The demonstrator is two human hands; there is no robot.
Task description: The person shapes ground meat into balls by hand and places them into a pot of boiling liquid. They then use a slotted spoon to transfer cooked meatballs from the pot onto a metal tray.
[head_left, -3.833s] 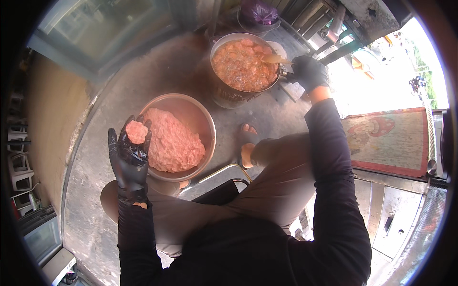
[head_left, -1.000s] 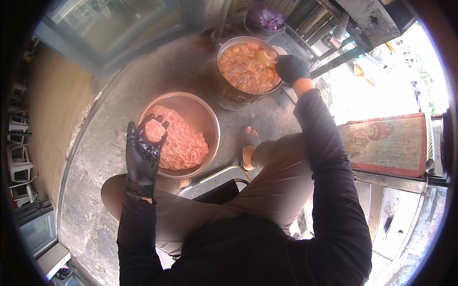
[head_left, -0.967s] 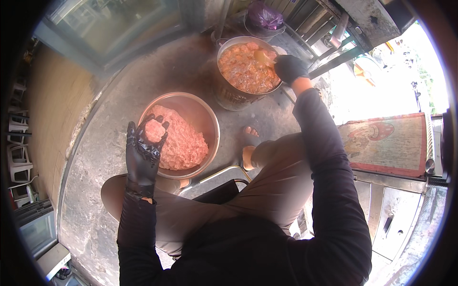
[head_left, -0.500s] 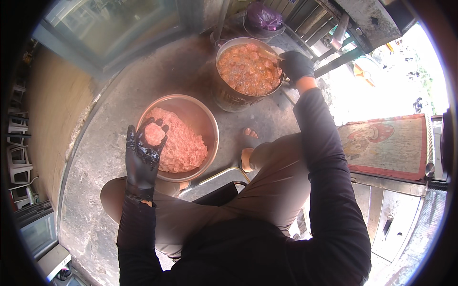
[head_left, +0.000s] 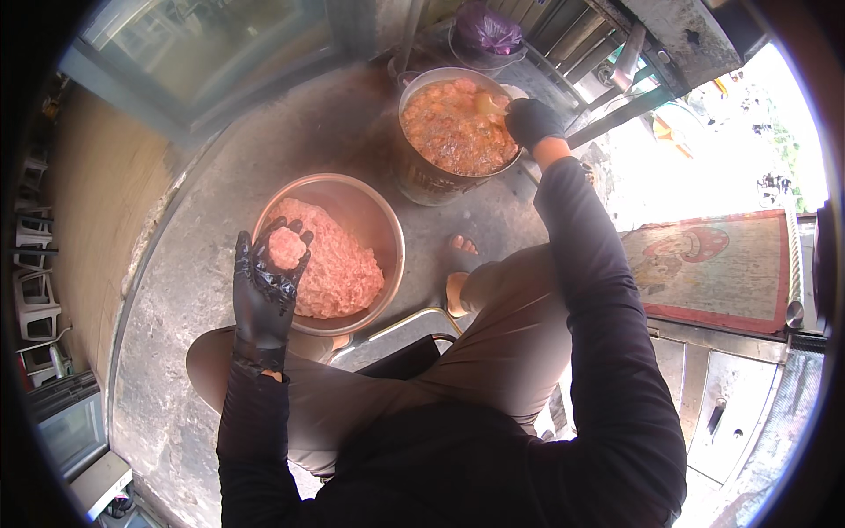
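Observation:
My left hand [head_left: 262, 286], in a black glove, cups a pink ball of minced meat [head_left: 286, 247] over the near rim of a round metal bowl [head_left: 380, 222] that holds a heap of pink mince [head_left: 339, 268]. My right hand [head_left: 531, 119], also gloved in black, reaches over the far rim of a tall metal pot [head_left: 421, 180] full of orange-red meatballs in liquid [head_left: 449, 132], and grips a spoon [head_left: 487, 103] dipped at the pot's right edge. My bare foot [head_left: 458, 280] rests on the ground between bowl and pot.
The concrete floor [head_left: 202, 202] lies around both vessels. A purple bag in a container [head_left: 487, 31] stands behind the pot. A reddish patterned mat [head_left: 715, 264] lies at the right, a glass door [head_left: 211, 44] at the top left, plastic stools [head_left: 31, 299] at the left edge.
My right hand has shifted slightly along the pot's right rim with the spoon. My left hand keeps the meat ball over the bowl, hardly moved.

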